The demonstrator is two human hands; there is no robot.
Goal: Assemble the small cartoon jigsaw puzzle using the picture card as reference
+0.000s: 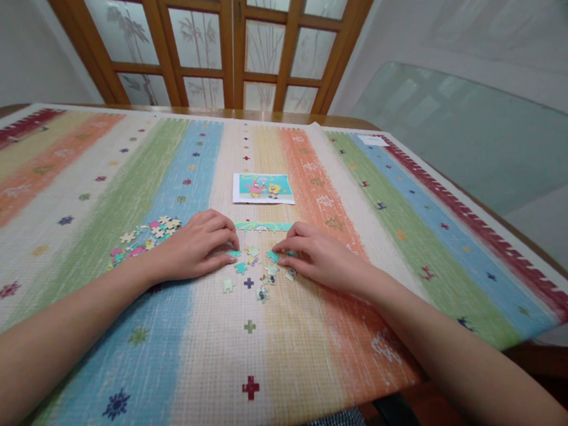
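Observation:
My left hand [205, 244] is closed, its thumb and fingertips around a small teal jigsaw puzzle piece [234, 252] at the table. My right hand [321, 253] faces it, thumb and forefinger pinching another teal puzzle piece [272, 256]. Between and below the hands lie several loose pieces, among them a teal piece [240, 268], a pale green piece [227, 285] and a piece with dark marks [262, 294]. Just beyond the fingers runs a joined strip of puzzle pieces [264, 226], its ends partly hidden by my hands.
A printed cartoon picture [263, 189] lies behind the strip. Left of my left hand is a heap of mixed puzzle pieces [148, 234], partly covered by my forearm. A striped tablecloth [217, 353] covers the table. Wooden doors with glass panes [200, 43] stand beyond.

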